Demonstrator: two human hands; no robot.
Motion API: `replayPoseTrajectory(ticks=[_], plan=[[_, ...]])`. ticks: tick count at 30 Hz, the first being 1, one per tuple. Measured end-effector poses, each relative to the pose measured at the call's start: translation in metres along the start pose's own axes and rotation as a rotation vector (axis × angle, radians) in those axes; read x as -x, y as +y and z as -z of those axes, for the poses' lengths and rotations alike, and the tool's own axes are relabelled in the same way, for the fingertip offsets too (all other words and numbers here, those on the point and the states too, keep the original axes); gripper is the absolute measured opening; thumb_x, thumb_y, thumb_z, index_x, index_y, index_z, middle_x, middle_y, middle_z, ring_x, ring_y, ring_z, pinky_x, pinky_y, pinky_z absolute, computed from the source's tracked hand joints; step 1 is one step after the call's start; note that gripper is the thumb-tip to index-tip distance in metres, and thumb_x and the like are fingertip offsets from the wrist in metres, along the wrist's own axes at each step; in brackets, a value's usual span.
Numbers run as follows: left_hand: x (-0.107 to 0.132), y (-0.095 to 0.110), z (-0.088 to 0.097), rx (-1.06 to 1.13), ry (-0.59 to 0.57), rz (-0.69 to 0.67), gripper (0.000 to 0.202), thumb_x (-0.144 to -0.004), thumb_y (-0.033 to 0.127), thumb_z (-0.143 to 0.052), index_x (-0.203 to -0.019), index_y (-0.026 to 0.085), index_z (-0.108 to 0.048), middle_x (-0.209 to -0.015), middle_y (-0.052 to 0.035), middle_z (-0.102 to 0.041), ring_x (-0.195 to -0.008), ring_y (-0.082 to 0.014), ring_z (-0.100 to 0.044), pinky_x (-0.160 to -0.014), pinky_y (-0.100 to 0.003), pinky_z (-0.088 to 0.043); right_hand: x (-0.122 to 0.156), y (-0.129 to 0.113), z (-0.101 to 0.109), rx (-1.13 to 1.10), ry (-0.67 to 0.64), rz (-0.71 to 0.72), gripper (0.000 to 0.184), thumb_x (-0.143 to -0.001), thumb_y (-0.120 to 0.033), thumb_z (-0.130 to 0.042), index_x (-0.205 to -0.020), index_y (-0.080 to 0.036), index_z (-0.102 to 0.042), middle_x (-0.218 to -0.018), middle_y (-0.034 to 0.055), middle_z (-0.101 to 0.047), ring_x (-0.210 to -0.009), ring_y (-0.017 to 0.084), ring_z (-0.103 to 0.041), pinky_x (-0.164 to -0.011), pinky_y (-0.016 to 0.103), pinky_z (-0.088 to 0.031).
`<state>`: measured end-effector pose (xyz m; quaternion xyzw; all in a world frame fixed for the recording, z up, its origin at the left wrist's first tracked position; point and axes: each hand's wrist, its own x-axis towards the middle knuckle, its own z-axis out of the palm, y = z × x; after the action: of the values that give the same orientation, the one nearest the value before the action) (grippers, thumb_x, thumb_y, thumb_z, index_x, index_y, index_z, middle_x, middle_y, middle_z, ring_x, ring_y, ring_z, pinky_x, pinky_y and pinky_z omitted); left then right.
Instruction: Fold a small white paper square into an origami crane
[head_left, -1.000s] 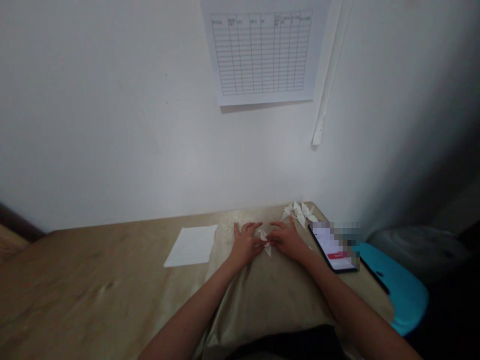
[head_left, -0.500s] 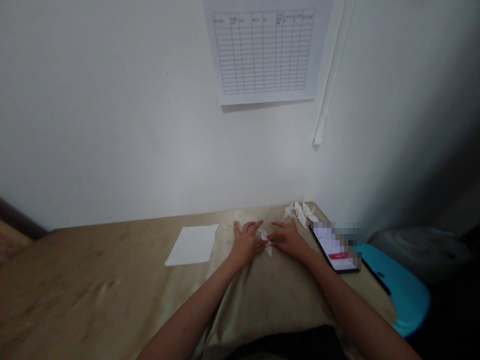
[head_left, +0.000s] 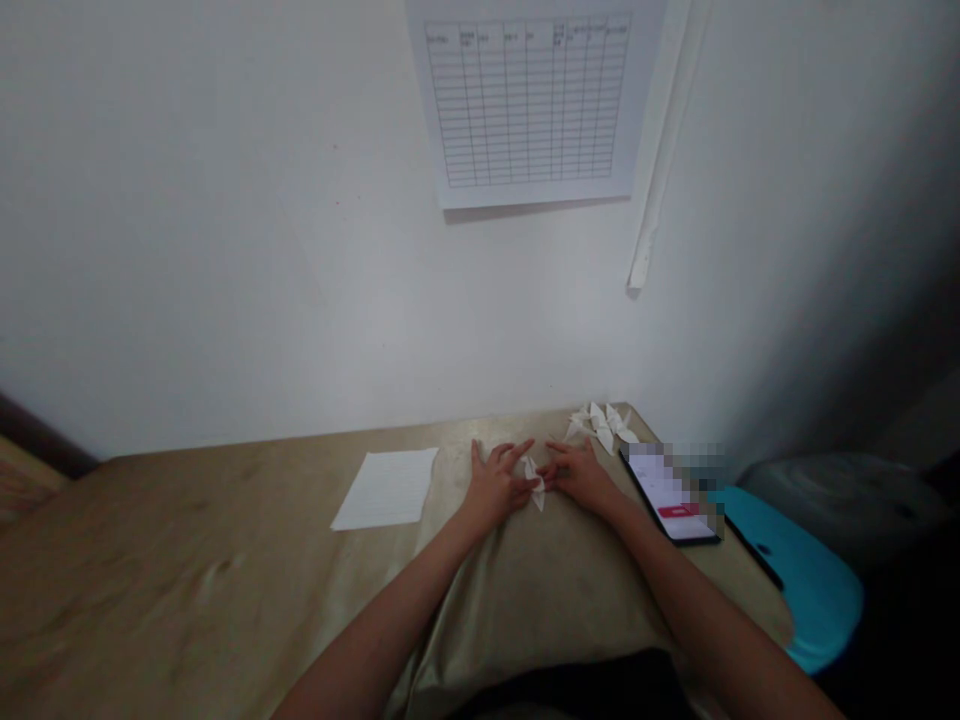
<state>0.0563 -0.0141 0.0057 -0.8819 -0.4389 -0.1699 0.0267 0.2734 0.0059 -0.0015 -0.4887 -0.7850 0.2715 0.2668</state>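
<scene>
A small white folded paper crane [head_left: 539, 497] is between my two hands, just above or on the cloth-covered table. My left hand [head_left: 499, 488] pinches its left side between thumb and finger, the other fingers spread out. From the other side my right hand [head_left: 585, 477] grips it with the fingertips, index finger raised. The fingertips hide part of the folds. Beyond my right hand, several finished white paper cranes [head_left: 600, 425] lie in a cluster at the table's far right corner.
Lined white paper sheets [head_left: 386, 490] lie left of my hands on the brown tablecloth [head_left: 225, 560]. A phone or tablet [head_left: 667, 500] with a lit screen rests at the right edge, near a turquoise stool [head_left: 817, 580]. Behind stands a white wall with a printed table sheet [head_left: 532, 110].
Both hands stay around the paper crane with slight finger shifts. The fingertips at its middle have moved a little, and its upper part looks more spread.
</scene>
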Motion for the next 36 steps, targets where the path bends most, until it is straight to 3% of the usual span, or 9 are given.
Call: replayPoseTrajectory(ticks=[6, 12, 17, 23, 26, 31, 36], plan=[[0.001, -0.001, -0.002, -0.058, 0.04, -0.052, 0.026, -0.084, 0.037, -0.074, -0.108, 0.046, -0.073, -0.158, 0.002, -0.04, -0.135, -0.0342, -0.042, -0.108, -0.083, -0.001, -0.001, 0.002, 0.003, -0.015, -0.04, -0.01, 0.007, -0.081, -0.028, -0.067, -0.078, -0.025, -0.073, -0.113, 0.0054, -0.075, -0.141, 0.031, -0.043, -0.113, 0.069, 0.015], [-0.002, 0.006, 0.001, -0.074, 0.011, -0.096, 0.036, -0.082, 0.032, -0.075, -0.115, 0.045, -0.07, -0.146, -0.0003, -0.053, -0.135, -0.0328, -0.042, -0.112, -0.079, 0.008, 0.0, 0.001, 0.004, 0.008, -0.037, -0.007, 0.009, -0.081, -0.025, -0.066, -0.08, -0.025, -0.074, -0.114, 0.0074, -0.075, -0.14, 0.031, -0.044, -0.115, 0.069, 0.01], [-0.001, 0.005, 0.006, 0.012, -0.05, -0.011, 0.034, -0.083, 0.03, -0.071, -0.114, 0.045, -0.071, -0.149, -0.0003, -0.049, -0.137, -0.0331, -0.039, -0.113, -0.077, 0.008, 0.001, 0.001, 0.004, 0.022, -0.026, -0.004, 0.009, -0.081, -0.026, -0.066, -0.081, -0.026, -0.075, -0.116, 0.0075, -0.074, -0.138, 0.031, -0.047, -0.115, 0.068, 0.009], [0.001, -0.005, 0.007, 0.247, -0.185, 0.124, 0.03, -0.09, 0.038, -0.063, -0.117, 0.047, -0.069, -0.156, 0.0003, -0.039, -0.144, -0.0321, -0.031, -0.112, -0.077, -0.005, 0.006, 0.0, 0.005, 0.043, -0.006, -0.011, 0.019, -0.087, -0.033, -0.063, -0.098, -0.029, -0.077, -0.123, 0.0082, -0.071, -0.137, 0.029, -0.047, -0.117, 0.067, 0.006], [-0.001, -0.006, 0.004, 0.289, -0.161, 0.184, 0.024, -0.095, 0.048, -0.054, -0.109, 0.045, -0.074, -0.152, 0.0009, -0.045, -0.142, -0.0306, -0.034, -0.112, -0.077, -0.002, 0.008, 0.0, 0.004, 0.074, 0.028, 0.029, 0.021, -0.089, -0.038, -0.062, -0.101, -0.031, -0.077, -0.128, 0.0088, -0.068, -0.134, 0.029, -0.051, -0.117, 0.066, 0.001], [-0.002, -0.003, 0.003, 0.274, -0.079, 0.24, 0.019, -0.084, 0.046, -0.071, -0.102, 0.043, -0.076, -0.146, -0.0003, -0.051, -0.14, -0.0316, -0.036, -0.111, -0.077, 0.002, 0.009, -0.002, 0.0, 0.093, 0.051, 0.087, 0.015, -0.084, -0.037, -0.068, -0.095, -0.032, -0.078, -0.115, 0.0061, -0.074, -0.134, 0.031, -0.05, -0.116, 0.068, 0.008], [-0.001, -0.001, 0.006, 0.254, 0.003, 0.251, 0.015, -0.078, 0.043, -0.078, -0.091, 0.035, -0.078, -0.14, -0.0014, -0.056, -0.135, -0.0298, -0.042, -0.114, -0.075, 0.002, 0.009, -0.001, -0.002, 0.118, 0.068, 0.091, 0.015, -0.082, -0.034, -0.071, -0.094, -0.033, -0.078, -0.11, 0.0041, -0.076, -0.133, 0.031, -0.051, -0.116, 0.069, 0.005]])
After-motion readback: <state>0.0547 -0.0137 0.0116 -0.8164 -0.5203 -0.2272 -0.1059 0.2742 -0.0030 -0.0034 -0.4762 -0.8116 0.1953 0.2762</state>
